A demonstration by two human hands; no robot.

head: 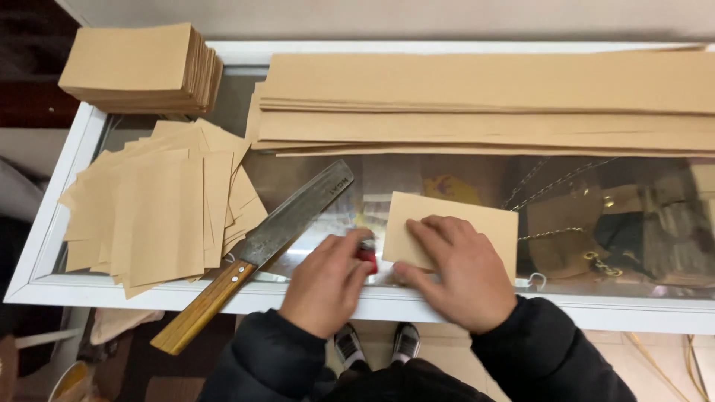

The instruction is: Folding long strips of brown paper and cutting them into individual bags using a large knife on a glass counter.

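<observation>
your left hand (325, 283) pinches a small red object (366, 257); your right hand (450, 269) presses flat, fingers spread, on a tan rectangular paper sheet (477, 223).

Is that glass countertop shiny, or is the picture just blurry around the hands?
In the head view the glass top mirrors the room light, with a bright glare patch by the knife blade; things under it look dim and smeared. The left hand, on a small red object, is slightly soft; the right hand and paper sheet are sharp. The edges bend a little.
</observation>
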